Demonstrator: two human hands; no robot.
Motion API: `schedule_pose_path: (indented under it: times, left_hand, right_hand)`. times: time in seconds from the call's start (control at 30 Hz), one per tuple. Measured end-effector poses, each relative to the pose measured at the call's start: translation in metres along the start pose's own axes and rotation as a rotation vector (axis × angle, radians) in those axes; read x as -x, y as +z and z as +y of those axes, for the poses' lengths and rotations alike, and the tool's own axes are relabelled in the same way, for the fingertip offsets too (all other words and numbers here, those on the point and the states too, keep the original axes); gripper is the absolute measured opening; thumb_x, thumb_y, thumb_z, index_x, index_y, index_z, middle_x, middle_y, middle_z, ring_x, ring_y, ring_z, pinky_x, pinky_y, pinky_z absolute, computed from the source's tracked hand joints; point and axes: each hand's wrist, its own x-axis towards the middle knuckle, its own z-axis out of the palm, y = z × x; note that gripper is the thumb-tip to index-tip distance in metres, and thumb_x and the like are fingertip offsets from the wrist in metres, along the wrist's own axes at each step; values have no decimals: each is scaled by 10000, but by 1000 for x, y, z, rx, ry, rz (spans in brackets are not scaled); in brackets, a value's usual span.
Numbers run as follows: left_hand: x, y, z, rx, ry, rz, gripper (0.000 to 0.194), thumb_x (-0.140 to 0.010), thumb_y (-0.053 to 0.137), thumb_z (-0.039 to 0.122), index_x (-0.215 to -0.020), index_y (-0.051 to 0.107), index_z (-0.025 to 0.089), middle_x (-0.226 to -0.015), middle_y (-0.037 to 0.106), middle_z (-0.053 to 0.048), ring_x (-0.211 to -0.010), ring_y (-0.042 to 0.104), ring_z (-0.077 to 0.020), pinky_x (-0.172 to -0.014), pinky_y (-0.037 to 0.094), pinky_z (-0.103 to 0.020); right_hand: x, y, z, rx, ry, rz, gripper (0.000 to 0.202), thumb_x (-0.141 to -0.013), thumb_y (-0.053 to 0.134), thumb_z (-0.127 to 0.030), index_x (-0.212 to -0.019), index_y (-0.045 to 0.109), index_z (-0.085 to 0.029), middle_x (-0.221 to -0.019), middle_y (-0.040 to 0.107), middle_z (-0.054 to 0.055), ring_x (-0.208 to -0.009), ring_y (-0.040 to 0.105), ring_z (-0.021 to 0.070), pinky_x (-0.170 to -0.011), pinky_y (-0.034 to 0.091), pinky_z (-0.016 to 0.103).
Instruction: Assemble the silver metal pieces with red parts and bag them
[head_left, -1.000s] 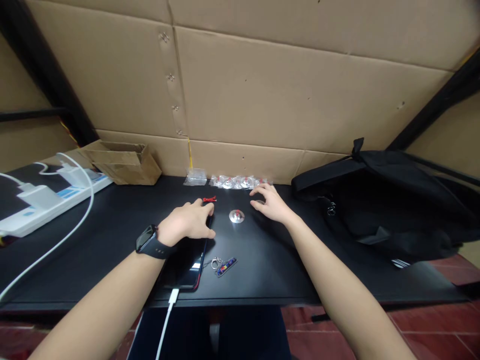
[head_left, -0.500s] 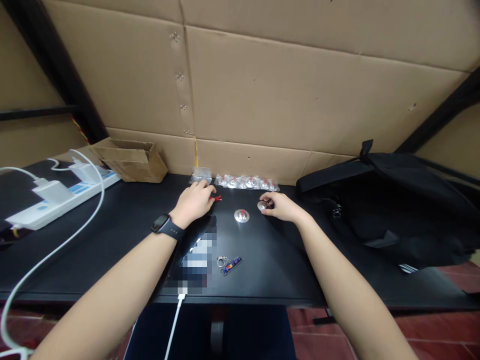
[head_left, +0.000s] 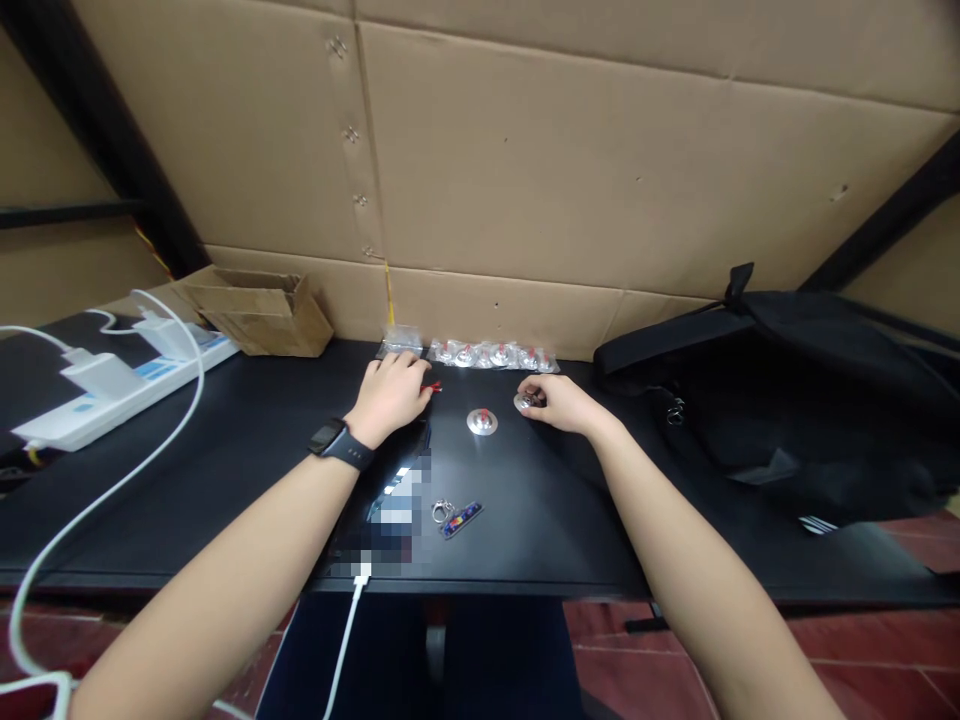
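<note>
Head view shows the right hand pinching a small silver disc at its fingertips on the black desk, where a second ago those fingers lay spread and flat beside it; so the disc is now gripped, not merely touched. The left hand has slid forward off the phone and lies loosely curled, fingertips at a small red piece, with a second silver disc between the hands and bagged discs along the cardboard wall.
</note>
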Motion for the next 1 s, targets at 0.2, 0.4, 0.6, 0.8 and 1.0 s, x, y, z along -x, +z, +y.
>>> schedule_pose_path:
  times: [0.2, 0.4, 0.6, 0.8, 1.0]
  left_hand:
    - [-10, 14, -8, 58, 8, -14, 221, -944, 552, 341, -1016, 743, 254, -1238, 669, -76, -1197, 521, -313, -991, 363, -452]
    - [-13, 16, -7, 124, 19, 15, 176, -919, 607, 339, -878, 747, 242, -1152, 694, -83, -1154, 528, -319, -975, 336, -456]
    - [-13, 21, -9, 127, 57, 88, 139, -901, 635, 283, -822, 742, 240, -1075, 714, -76, -1104, 550, -318, -921, 327, -454]
    - [-14, 21, -11, 169, 80, 163, 162, -897, 640, 269, -771, 740, 246, -1074, 731, -62, -1100, 558, -315, -898, 304, -460]
    - [-14, 16, -9, 235, 97, 162, 162, -890, 607, 255, -771, 716, 235, -980, 748, -64, -1063, 592, -305, -908, 294, -450]
  right_hand:
    - [1, 0, -2, 22, 42, 48, 280, -723, 770, -278, -998, 727, -251, -961, 748, 37, -797, 685, 195, -701, 505, 279]
    - [1, -1, -4, 38, 68, 63, 304, -681, 783, -271, -979, 725, -253, -965, 746, 34, -791, 684, 193, -693, 492, 277]
    - [2, -1, -5, 31, 75, 61, 276, -687, 767, -288, -955, 714, -251, -953, 745, 30, -755, 679, 175, -672, 484, 260]
    - [2, -4, -8, 38, 67, 81, 297, -665, 775, -274, -956, 717, -254, -983, 750, 29, -765, 684, 182, -673, 481, 263]
    - [3, -3, -9, -14, 44, 93, 265, -685, 770, -293, -940, 718, -246, -949, 756, 29, -761, 682, 178, -669, 488, 259]
